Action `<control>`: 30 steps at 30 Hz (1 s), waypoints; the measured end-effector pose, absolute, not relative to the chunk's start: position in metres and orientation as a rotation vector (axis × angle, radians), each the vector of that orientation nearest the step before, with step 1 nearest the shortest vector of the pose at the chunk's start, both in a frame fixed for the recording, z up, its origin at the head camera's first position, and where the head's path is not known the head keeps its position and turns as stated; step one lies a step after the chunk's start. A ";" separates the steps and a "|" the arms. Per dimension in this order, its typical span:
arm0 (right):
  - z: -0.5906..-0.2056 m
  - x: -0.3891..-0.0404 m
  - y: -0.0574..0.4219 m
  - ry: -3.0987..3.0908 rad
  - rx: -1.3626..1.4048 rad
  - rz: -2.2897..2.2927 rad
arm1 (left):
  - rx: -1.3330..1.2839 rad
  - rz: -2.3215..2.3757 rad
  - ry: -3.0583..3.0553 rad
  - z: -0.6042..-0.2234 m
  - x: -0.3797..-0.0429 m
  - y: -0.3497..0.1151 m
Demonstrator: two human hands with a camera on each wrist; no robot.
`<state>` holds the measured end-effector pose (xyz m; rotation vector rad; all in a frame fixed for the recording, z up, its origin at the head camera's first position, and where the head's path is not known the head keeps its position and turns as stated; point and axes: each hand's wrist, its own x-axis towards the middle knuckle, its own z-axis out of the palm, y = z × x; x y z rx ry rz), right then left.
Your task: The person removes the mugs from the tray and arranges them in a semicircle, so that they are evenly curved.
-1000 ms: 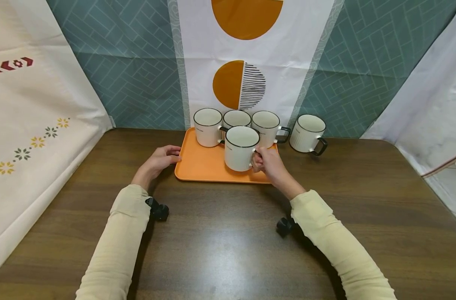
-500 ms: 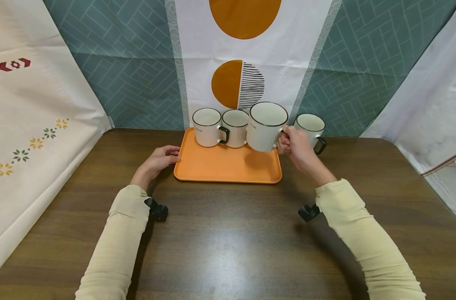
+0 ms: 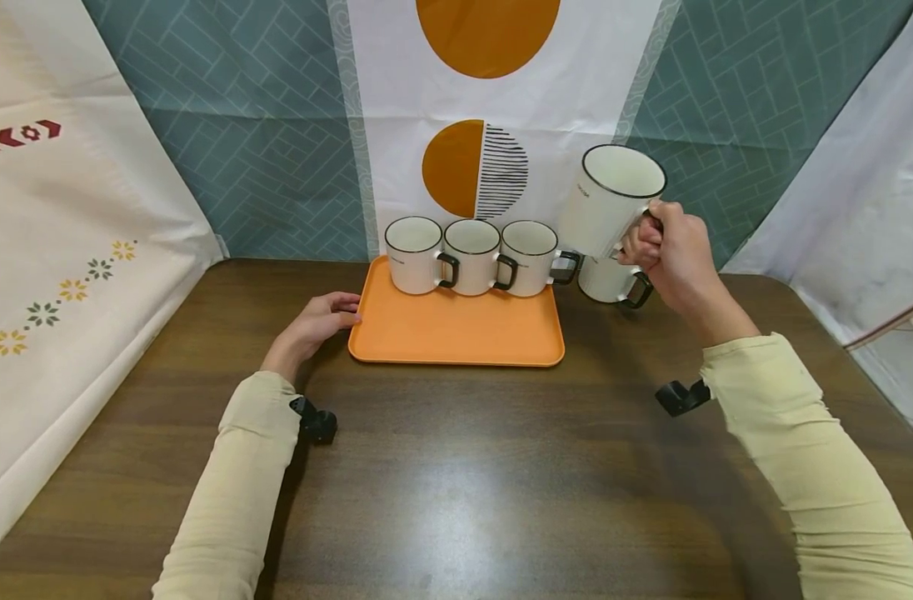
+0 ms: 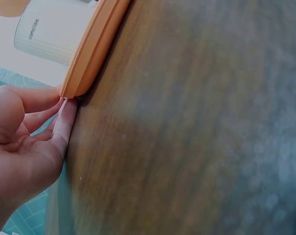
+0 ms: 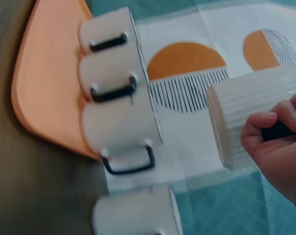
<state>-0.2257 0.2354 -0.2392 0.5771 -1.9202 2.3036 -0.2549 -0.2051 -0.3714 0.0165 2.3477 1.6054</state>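
My right hand point(image 3: 674, 254) grips the black handle of a white mug point(image 3: 606, 208) with a dark rim, holding it up in the air. In the right wrist view this mug point(image 5: 250, 117) is tilted, fingers curled round its handle. Three matching mugs stand in a row along the back of an orange tray point(image 3: 456, 337): a left one point(image 3: 414, 262), a middle one point(image 3: 471, 265) and a right one point(image 3: 529, 265). At the tray's left edge my left hand point(image 3: 314, 325) pinches the rim, as the left wrist view shows with its fingertips point(image 4: 64, 115) against the corner.
Another white mug point(image 3: 605, 282) stands on the wooden table point(image 3: 441, 467) just right of the tray, partly behind the raised mug. A patterned cloth point(image 3: 276, 125) hangs behind the table, with pale cloths at both sides.
My right hand has lifted the mug from over the tray's front, up and to the right, uncovering the row behind it. My left hand has stayed at the tray's edge.
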 end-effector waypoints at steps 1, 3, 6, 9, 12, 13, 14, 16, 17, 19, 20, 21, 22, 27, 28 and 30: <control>-0.237 -0.226 0.240 -1.918 0.570 2.299 | 0.019 1.608 2.346 -0.371 -0.255 -0.205; -0.234 -0.226 0.248 -1.925 0.555 2.274 | 0.020 1.611 2.344 -0.371 -0.255 -0.205; -0.231 -0.228 0.262 -1.921 0.488 2.252 | 0.015 1.609 2.349 -0.370 -0.255 -0.205; -0.232 -0.230 0.276 -1.874 0.460 2.265 | 0.016 1.593 2.363 -0.370 -0.255 -0.205; -0.234 -0.231 0.288 -1.824 0.461 2.285 | 0.016 1.596 2.364 -0.371 -0.254 -0.206; -0.235 -0.231 0.292 -1.808 0.475 2.300 | 0.017 1.595 2.365 -0.371 -0.254 -0.206; -0.236 -0.230 0.295 -1.797 0.477 2.304 | 0.019 1.596 2.365 -0.371 -0.254 -0.207; -0.239 -0.230 0.301 -1.781 0.484 2.313 | 0.013 1.604 2.360 -0.372 -0.254 -0.207; -0.241 -0.230 0.305 -1.769 0.492 2.322 | 0.012 1.603 2.361 -0.372 -0.254 -0.207; -0.245 -0.230 0.313 -1.741 0.515 2.351 | 0.023 1.598 2.365 -0.373 -0.254 -0.207; -0.247 -0.230 0.316 -1.726 0.513 2.362 | 0.026 1.600 2.363 -0.373 -0.254 -0.207; -0.250 -0.230 0.320 -1.712 0.517 2.387 | 0.028 1.603 2.360 -0.373 -0.254 -0.206; -0.253 -0.230 0.324 -1.704 0.514 2.405 | 0.027 1.606 2.358 -0.373 -0.255 -0.206; -0.266 -0.228 0.339 -1.661 0.451 2.481 | 0.022 1.615 2.358 -0.372 -0.255 -0.206; -0.268 -0.228 0.341 -1.644 0.439 2.496 | 0.022 1.616 2.358 -0.372 -0.255 -0.205; -0.272 -0.227 0.345 -1.584 0.417 2.547 | 0.031 1.618 2.357 -0.372 -0.255 -0.205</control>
